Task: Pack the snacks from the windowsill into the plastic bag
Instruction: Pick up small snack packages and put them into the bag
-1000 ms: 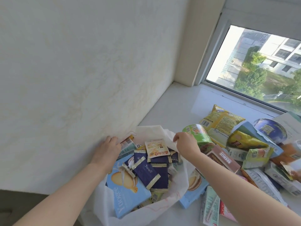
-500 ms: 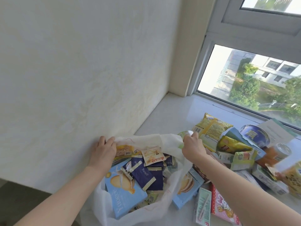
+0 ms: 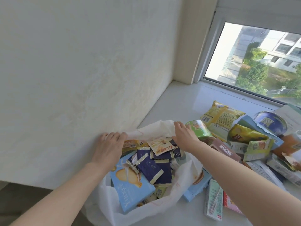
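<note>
The job looks partly done. The bag point(image 3: 164, 203) sits open at the near left end of the windowsill point(image 3: 184, 103), against the wall point(image 3: 81, 70), and already holds a good load: a blue box point(image 3: 130, 191) leaning on its near side, dark sachets point(image 3: 156, 170) piled over it, and a pale sachet point(image 3: 160, 145) on top. Both hands are at the far rim. The left hand point(image 3: 110, 145) lies on the rim by the wall with its fingers nearly straight; the thumb is hidden, so I cannot tell whether it pinches the plastic or only rests on it. The right hand point(image 3: 184, 137) has its fingertips bent over the rim's right side, gripping it, and holds no snack. I take this as spreading the mouth for the next item. Plenty is left outside, to the right of the bag: a green cup point(image 3: 197, 128) just beside the right hand, a yellow packet point(image 3: 223, 115), a tin point(image 3: 270, 122), a brown bar point(image 3: 227, 150), a second blue box point(image 3: 197, 185) touching the bag's side, a pink packet point(image 3: 228, 202), and more heaped behind. Roughly half remains.
</note>
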